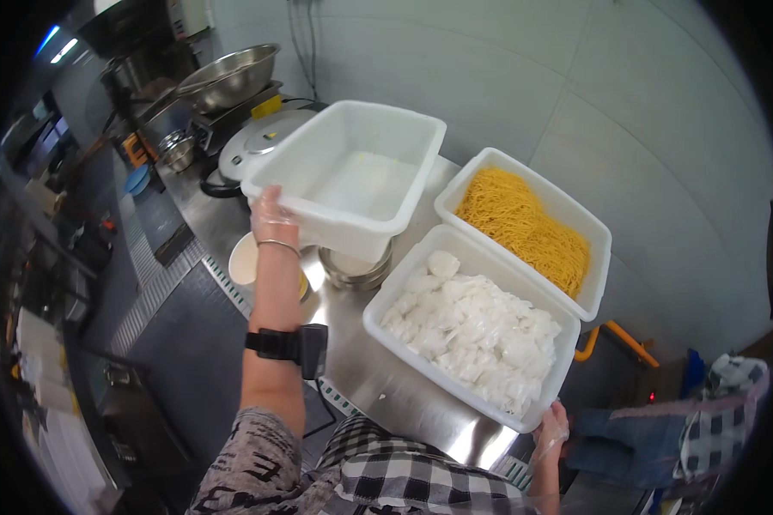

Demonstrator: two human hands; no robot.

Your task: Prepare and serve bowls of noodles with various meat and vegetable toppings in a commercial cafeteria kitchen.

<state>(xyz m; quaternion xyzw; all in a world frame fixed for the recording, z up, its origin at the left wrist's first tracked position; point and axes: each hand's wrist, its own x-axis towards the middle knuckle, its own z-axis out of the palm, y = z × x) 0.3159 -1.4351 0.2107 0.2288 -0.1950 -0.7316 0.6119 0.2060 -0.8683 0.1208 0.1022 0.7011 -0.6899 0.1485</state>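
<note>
My left hand [272, 212], in a clear plastic glove, grips the near left rim of a white plastic bin [332, 222]. That bin is tilted and holds only a few small yellow bits. At the lower right, my gloved right hand [549, 430] holds the near right corner of a second white bin [438, 380]. White portions in thin clear plastic [483, 335] fill this bin, with one rounded white piece [443, 264] at its far left end. Behind it, a third white bin [596, 257] contains thin yellow noodles [522, 225]; the two bins' rims meet or overlap.
The bins are over a stainless steel table [373, 360]. Metal bowls [361, 273] and a white tub [243, 259] sit partly under the tilted bin. Farther left are a large lidded pot [251, 141] and a steel mixing bowl [232, 77]. Another person [657, 444] is at right.
</note>
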